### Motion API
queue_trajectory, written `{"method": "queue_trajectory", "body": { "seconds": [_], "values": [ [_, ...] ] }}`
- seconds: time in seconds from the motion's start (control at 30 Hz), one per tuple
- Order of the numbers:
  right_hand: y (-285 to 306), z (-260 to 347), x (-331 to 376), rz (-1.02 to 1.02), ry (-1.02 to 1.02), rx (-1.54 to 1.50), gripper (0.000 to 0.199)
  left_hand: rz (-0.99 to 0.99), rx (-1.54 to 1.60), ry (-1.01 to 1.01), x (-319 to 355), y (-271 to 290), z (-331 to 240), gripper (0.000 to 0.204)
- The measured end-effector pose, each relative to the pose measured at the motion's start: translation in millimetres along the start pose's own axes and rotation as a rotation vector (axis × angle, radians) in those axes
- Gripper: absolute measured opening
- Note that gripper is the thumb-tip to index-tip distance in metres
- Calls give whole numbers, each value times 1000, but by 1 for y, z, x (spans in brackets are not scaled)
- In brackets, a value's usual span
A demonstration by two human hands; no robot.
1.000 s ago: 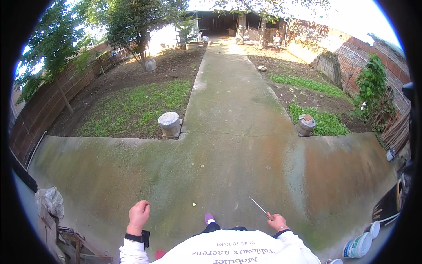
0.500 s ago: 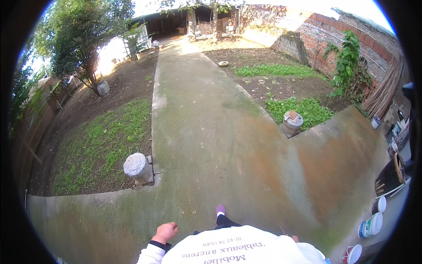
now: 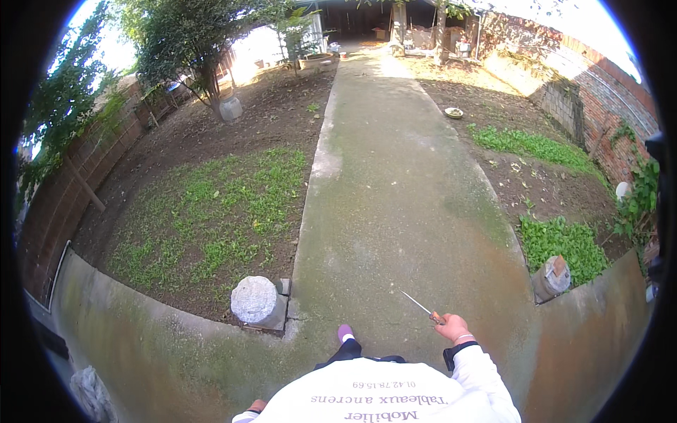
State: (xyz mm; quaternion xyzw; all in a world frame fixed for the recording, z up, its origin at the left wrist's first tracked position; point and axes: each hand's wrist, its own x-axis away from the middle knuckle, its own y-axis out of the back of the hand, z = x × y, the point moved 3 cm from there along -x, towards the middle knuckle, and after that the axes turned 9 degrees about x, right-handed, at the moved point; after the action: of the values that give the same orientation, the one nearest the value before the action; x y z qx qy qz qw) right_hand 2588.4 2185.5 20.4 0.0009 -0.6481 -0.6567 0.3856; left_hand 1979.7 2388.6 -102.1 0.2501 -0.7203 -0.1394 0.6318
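- On my head feed, the right hand point(image 3: 453, 327) reaches out ahead of the white sweatshirt point(image 3: 395, 377), its fingers curled around the handle of a screwdriver-like tool point(image 3: 438, 319).
- I see that tool held above the concrete path point(image 3: 395, 197), its thin metal shaft pointing forward and to the left; the handle looks orange and dark.
- The left hand point(image 3: 259, 405) shows only as a sliver at the lower edge beside the sweatshirt, so I cannot tell whether its fingers are spread or pressed together.
- A black watch point(image 3: 449, 358) sits on the right wrist.
- Below, I make out one purple shoe point(image 3: 345, 333) on the concrete, left of the tool.
- A round-topped stone post point(image 3: 255, 302) stands at the path's left edge; a second post point(image 3: 550, 282) on the right carries a flat brownish piece point(image 3: 559, 266).
- Beyond the second post I see a leafy green bed point(image 3: 571, 243) and a brick wall point(image 3: 610, 102).
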Motion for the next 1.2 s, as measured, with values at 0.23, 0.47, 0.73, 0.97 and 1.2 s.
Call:
{"method": "queue_trajectory", "body": {
  "seconds": [0.23,0.47,0.73,0.97,1.2],
  "values": [
    [49,34,-130,189,-351,-13,28,0,-13,-192,-160,165,-248,31],
    [90,46,-272,191,-538,-274,26,-332,135,-629,-223,353,-588,25],
    [221,107,-591,183,-364,-295,25,156,-185,-242,-354,366,-659,35],
    [379,236,-854,-54,-23,-39,31,-20,80,10,-463,430,-708,37],
    [459,256,-964,108,-408,-302,23,-78,-33,-75,-649,587,-1010,34]
  ]
}}
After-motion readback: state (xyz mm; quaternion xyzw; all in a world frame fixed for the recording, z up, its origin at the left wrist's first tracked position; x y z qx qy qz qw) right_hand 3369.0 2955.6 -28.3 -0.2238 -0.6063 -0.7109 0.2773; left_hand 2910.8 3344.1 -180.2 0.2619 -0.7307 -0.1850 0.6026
